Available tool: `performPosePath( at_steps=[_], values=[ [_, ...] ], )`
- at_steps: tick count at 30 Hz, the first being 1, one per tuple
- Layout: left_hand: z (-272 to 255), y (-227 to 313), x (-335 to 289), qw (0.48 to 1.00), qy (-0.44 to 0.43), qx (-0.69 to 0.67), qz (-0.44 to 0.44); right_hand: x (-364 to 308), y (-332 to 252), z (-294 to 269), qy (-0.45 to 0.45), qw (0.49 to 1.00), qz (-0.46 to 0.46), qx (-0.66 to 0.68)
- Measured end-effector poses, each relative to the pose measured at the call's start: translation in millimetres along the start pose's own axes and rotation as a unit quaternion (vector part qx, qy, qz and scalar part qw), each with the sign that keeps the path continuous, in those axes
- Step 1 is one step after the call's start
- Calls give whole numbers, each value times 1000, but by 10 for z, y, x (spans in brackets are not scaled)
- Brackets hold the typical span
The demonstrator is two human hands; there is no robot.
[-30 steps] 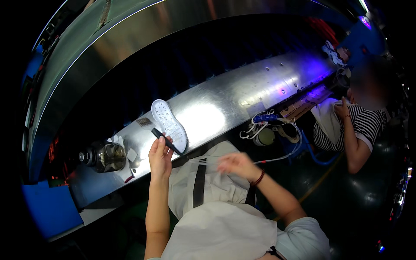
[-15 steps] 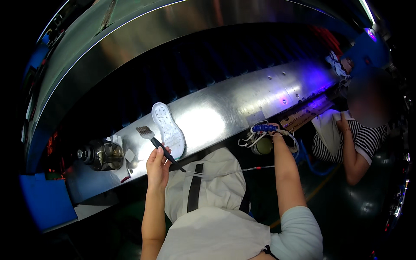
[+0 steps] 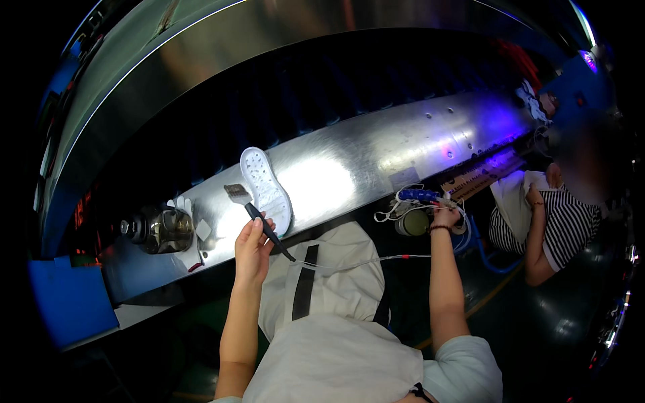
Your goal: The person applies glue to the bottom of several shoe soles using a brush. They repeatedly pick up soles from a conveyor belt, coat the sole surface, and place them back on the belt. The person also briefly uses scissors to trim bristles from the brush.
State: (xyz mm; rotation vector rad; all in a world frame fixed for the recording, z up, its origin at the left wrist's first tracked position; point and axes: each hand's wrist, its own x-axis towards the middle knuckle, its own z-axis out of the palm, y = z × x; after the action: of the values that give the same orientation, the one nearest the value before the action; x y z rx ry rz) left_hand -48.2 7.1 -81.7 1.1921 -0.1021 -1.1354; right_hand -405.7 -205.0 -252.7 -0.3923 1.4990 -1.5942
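My left hand (image 3: pixel 252 250) is closed around the black handle of a flat brush (image 3: pixel 261 221) with brown bristles. A clear thin tube (image 3: pixel 336 264) runs from the handle's end across my lap toward the right. Just beyond the brush, a white shoe sole (image 3: pixel 267 190) with a raised rim and small holes lies on the metal bench. At the bench's near edge, my right hand (image 3: pixel 446 213) has its fingers bent in among white cords, just below a blue ribbed piece (image 3: pixel 418 195). What its fingers hold is too small to make out.
The metal bench (image 3: pixel 376 134) runs along a dark slotted opening. A dark transparent jug (image 3: pixel 164 230) stands at left beside a small white square (image 3: pixel 203 230). A greenish round container (image 3: pixel 414 223) sits below the cords. A person in a striped top (image 3: pixel 547 225) sits at right.
My right hand has drawn back from the blue ribbed piece, its fingers now among the cords. My left hand keeps hold of the brush. The whole view has shifted slightly.
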Motion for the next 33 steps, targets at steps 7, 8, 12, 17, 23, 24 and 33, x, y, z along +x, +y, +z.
performPosePath(
  at_steps=[7, 8, 12, 17, 23, 24, 33],
  values=[
    [100, -53, -65, 999, -46, -4, -4, -1081, -256, -181, -41, 992, 84, 81],
    [93, -67, -84, 998, -63, 3, 2, -1209, -282, -205, -83, 985, 124, 91],
    [137, -68, -121, 996, -88, -5, -4, -1785, -445, -53, -226, 934, 252, 114],
    [195, -16, -285, 983, -157, -81, -42, -2349, -775, 425, -451, 811, 366, 74],
    [161, 39, -453, 927, -245, -240, -150, -2478, -830, 783, -554, 750, 348, 100],
    [144, 32, -462, 911, -265, -269, -166, -2526, -876, 839, -559, 751, 337, 105],
    [152, 86, -581, 879, -276, -317, -226, -2707, -1039, 962, -644, 760, 44, -70]
  ],
)
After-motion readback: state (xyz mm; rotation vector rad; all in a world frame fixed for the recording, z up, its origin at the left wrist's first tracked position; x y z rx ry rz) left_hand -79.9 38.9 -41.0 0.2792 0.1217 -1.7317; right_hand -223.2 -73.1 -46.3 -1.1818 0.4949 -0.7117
